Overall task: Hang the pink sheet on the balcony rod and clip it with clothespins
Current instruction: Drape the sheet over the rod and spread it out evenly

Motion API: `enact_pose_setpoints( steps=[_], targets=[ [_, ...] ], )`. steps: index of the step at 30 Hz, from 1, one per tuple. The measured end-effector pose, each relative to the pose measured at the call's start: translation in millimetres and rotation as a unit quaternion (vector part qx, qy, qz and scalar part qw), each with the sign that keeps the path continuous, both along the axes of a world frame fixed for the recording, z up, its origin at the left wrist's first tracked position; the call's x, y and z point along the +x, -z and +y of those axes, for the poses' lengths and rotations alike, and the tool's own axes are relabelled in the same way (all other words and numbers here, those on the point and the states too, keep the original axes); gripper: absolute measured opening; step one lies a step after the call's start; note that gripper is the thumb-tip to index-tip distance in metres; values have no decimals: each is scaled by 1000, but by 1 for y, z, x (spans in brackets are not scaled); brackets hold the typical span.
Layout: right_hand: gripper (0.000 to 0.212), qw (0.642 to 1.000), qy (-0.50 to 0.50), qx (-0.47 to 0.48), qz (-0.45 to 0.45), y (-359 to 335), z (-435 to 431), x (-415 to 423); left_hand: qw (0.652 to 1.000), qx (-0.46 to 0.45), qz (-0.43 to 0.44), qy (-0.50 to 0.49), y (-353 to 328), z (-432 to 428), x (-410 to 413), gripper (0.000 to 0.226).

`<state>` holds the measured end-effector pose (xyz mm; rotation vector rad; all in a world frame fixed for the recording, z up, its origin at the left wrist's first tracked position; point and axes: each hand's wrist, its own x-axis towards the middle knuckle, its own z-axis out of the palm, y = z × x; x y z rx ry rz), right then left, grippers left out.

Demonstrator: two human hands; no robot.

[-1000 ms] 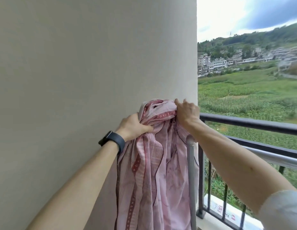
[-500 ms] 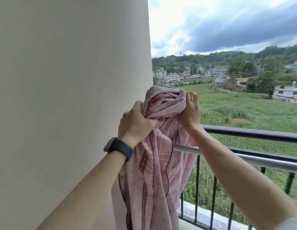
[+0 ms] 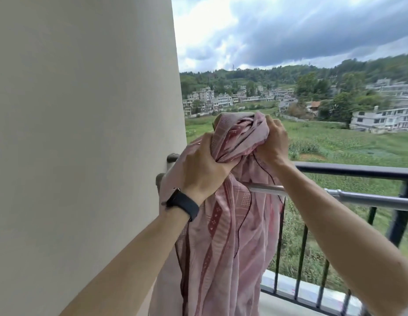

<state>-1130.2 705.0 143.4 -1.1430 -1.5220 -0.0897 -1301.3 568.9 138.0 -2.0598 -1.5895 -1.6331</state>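
Pink sheet (image 3: 221, 236) is wadded up in both your hands. You hold the top of the bundle above the rails, close to the cream wall (image 3: 84, 133). — eng1

Confirmed. Your left hand (image 3: 203, 169) has its fingers curled tight into the fabric on the wall side. Black wristband (image 3: 183, 204) on that wrist. — eng2

Your right hand (image 3: 272, 142) clamps the far side of the wad, fingers wrapped over the top folds. Both hands are full of cloth, neither one free. — eng1

Position: the long tail of the sheet hangs straight down in front of you, at the wall end of the silver rod (image 3: 357, 198). The rod shows across the right-hand folds, then goes out of sight behind the left-hand ones. Can't tell whether any cloth lies over it. — eng2

Agreed, folds hide that. The dark railing (image 3: 357, 171) runs just beyond the rod and a little higher. Your right forearm crosses over both. — eng1

A grey wall fitting (image 3: 172, 158) peeks out beside your left hand, partly under the cloth. Past the railing you have green fields, pale buildings and heavy cloud. — eng2
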Motion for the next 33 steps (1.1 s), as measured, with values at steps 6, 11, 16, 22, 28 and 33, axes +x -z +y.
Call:
enact_pose_setpoints(
  steps=[6,11,16,22,28,33],
  targets=[
    [45,952,44,-209,-218,16,-41,100,944,-311,-24,107,69,2,46,91],
    [35,961,44,-246,-121,68,-77,128,887,-402,-144,177,127,-13,70,62],
    [23,994,23,-95,42,128,-143,93,884,-401,-142,195,130,-10,69,60],
    [88,965,-104,-207,119,153,-163,54,923,-309,-159,165,132,-3,60,31],
    [60,991,16,-133,28,110,-134,78,971,-169,-157,62,104,36,19,21],
    [54,980,169,-83,63,95,-122,139,965,-170,-192,47,84,87,-37,11]
  ],
)
